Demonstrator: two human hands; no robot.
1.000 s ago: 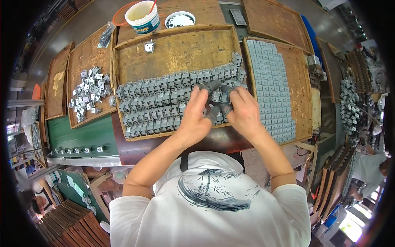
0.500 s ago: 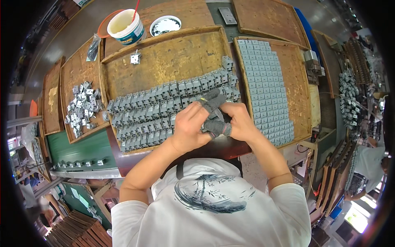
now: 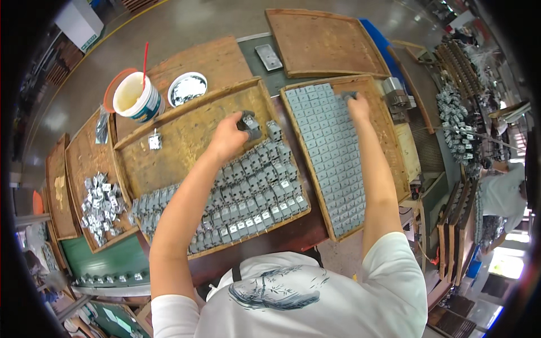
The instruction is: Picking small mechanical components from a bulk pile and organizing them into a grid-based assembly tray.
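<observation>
My left hand [image 3: 230,135] is over the far right part of the middle wooden tray, with dark coverings on its fingers. Its thumb and fingers close on a small grey housing with a pale metal face [image 3: 251,122]. Below it, rows of similar grey housings [image 3: 242,194] fill the near side of that tray. My right hand [image 3: 358,105] reaches to the far end of the right wooden tray, beside the closely set grey blocks [image 3: 321,135]. Its dark-covered fingertips are drawn together there; what they hold, if anything, is hidden.
A white bucket [image 3: 147,108] with a red stick and a white bowl of small dark pieces [image 3: 189,76] stand behind the middle tray. Loose metal parts [image 3: 101,208] lie heaped in the left tray. One metal piece [image 3: 154,139] sits apart in the middle tray.
My hands were together over the near right of the middle tray. They have separated: the left is farther back with a housing, the right over the right tray. The view has shifted.
</observation>
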